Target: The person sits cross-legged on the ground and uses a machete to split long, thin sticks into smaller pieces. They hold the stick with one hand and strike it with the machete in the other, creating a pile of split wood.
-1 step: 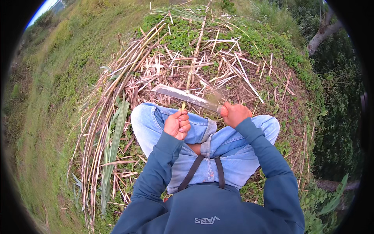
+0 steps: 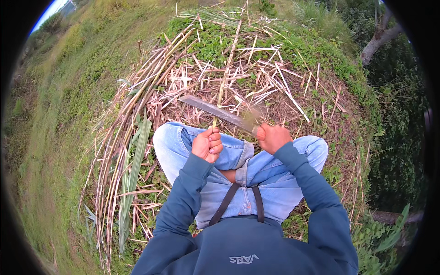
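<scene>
Two hands are working in front of bent legs. The left hand is closing in a fist around the near end of a long stalk. Its fingers are curling in and leaving no gap, perhaps so the stalk is not slipping or rolling. The right hand is closing all the way around the handle of a big knife. It is gripping back at the end, so the fingers are sitting well off the blade.

The stalk is running from the left fist, under the blade, and far out over the ground. The long part is pointing away from the body, maybe because it is too long for the lap. The blade is lying across the stalk, just past the left fist, with its tip pointing left. It is crossing there, I think, because the stalk is being held firm so close by. I cannot tell if the blade is touching it.

Many more stalks are lying in a pile on the left, most of them pointing the same way, maybe to be easy to reach. One long green leaf is lying beside them. Pale bits are covering the ground ahead, around the stalk.
</scene>
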Available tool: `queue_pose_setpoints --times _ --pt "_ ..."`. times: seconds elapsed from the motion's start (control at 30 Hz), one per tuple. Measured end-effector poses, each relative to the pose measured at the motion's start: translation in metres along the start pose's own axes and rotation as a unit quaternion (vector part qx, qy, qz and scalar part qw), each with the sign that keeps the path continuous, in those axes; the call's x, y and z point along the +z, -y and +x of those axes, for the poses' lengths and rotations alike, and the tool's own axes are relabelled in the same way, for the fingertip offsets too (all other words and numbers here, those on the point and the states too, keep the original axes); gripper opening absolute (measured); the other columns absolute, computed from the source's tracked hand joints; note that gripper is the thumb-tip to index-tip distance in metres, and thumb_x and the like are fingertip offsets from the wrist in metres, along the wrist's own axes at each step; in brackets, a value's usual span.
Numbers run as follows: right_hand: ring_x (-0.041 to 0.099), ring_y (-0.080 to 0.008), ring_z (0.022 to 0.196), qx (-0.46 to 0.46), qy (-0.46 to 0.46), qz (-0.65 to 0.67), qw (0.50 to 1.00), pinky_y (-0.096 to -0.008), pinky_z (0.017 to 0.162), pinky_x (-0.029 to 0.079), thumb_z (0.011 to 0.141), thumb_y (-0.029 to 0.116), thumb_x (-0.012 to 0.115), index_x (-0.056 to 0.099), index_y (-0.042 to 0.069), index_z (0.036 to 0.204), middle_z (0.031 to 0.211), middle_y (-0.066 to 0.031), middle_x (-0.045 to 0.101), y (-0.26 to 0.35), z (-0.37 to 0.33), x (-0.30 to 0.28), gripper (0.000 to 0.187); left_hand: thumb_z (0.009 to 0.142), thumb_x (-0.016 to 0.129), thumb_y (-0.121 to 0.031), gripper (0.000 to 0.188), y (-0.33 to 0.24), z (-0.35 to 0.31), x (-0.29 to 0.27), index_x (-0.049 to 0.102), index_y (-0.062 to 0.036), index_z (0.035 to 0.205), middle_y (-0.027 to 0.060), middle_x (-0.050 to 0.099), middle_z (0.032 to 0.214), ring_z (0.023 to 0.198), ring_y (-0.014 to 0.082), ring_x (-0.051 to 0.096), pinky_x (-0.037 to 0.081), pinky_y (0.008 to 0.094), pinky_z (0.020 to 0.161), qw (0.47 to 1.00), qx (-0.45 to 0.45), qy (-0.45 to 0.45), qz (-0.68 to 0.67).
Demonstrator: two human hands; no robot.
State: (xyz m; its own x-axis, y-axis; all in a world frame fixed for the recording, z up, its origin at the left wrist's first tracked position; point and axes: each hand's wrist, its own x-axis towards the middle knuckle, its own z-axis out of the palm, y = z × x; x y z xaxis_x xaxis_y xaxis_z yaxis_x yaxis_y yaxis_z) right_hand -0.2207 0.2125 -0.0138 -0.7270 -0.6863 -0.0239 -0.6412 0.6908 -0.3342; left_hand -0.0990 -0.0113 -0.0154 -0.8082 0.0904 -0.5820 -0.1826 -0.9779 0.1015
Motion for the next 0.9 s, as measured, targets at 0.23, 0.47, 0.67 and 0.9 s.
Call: queue_pose_setpoints --times 0.23,0.47,0.67,0.9 --pt "0.064 -0.0396 0.064 0.031 0.029 0.007 0.999 -0.0518 0.061 0.051 0.078 0.032 0.063 0.057 0.01 0.086 0.067 -0.019 0.064 0.0 -0.01 -0.015 0.024 0.103 0.036 -0.027 0.022 0.005 -0.039 -0.004 0.042 -0.0099 0.091 -0.007 0.029 0.058 0.039 0.0042 0.019 0.021 0.0211 0.033 0.997 0.003 -0.016 0.074" --pt "0.066 -0.0371 0.069 -0.038 0.069 -0.051 0.996 -0.0495 0.064 0.052 0.079 0.028 0.062 0.058 0.01 0.091 0.071 -0.0173 0.066 -0.03 0.016 -0.001 0.023 0.103 0.036 -0.031 0.025 0.032 -0.131 -0.034 0.042 -0.0111 0.089 -0.0066 0.027 0.059 0.041 0.0035 0.019 0.019 0.0205 0.035 0.984 0.0 -0.101 0.145" --pt "0.065 -0.0387 0.082 0.108 0.063 -0.013 0.992 -0.0487 0.075 0.051 0.078 0.025 0.062 0.059 0.007 0.095 0.083 -0.0209 0.066 -0.048 0.063 0.041 0.025 0.101 0.042 -0.033 0.027 0.063 -0.176 -0.068 0.049 -0.0087 0.091 -0.0012 0.042 0.06 0.042 0.0109 0.035 0.034 0.0261 0.041 0.874 0.078 -0.202 0.436" --pt "0.064 -0.0393 0.09 0.135 0.128 0.05 0.981 -0.0481 0.084 0.05 0.08 0.023 0.061 0.049 0.009 0.132 0.096 -0.0229 0.066 -0.053 0.061 0.059 0.055 0.089 0.061 -0.02 0.024 0.007 -0.126 0.024 0.063 -0.0003 0.102 0.0175 0.066 0.085 0.069 0.034 0.064 0.049 0.0422 0.063 0.521 0.299 -0.255 0.758"
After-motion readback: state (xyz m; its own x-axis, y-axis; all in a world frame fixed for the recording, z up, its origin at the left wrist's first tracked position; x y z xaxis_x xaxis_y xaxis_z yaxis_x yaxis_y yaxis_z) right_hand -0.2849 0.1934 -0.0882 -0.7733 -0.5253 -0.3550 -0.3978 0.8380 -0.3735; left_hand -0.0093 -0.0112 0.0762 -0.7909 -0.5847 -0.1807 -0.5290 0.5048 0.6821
